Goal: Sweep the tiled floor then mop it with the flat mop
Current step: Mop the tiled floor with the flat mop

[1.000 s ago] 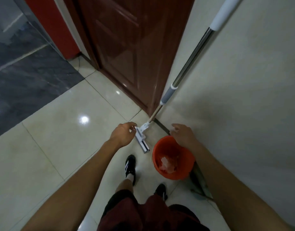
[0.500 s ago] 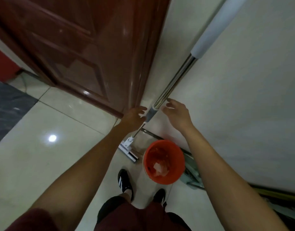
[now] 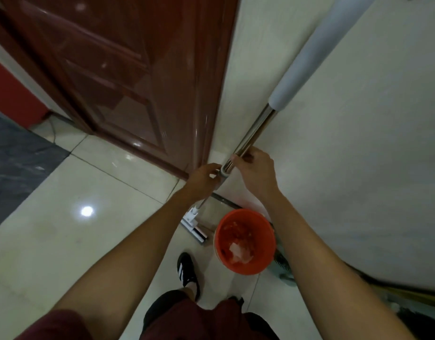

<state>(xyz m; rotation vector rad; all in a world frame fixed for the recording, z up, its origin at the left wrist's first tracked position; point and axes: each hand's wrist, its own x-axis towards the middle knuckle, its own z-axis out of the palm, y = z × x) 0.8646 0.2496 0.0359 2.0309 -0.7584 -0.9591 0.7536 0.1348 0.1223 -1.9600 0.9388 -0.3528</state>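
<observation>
Both hands are closing on the flat mop's pole (image 3: pixel 250 133) as it is leaning up-right against the wall, right hand (image 3: pixel 257 171) gripping above, left hand (image 3: pixel 203 179) gripping just below.

A dark red wooden door (image 3: pixel 128 77) stands beside a cream wall (image 3: pixel 358 168). Glossy pale floor tiles (image 3: pixel 64 241) reflect a ceiling light.

Steel-poled flat mop (image 3: pixel 254 133) leaning against wall, its white head, seemingly folded, on tiled floor (image 3: pixel 83 236)
</observation>
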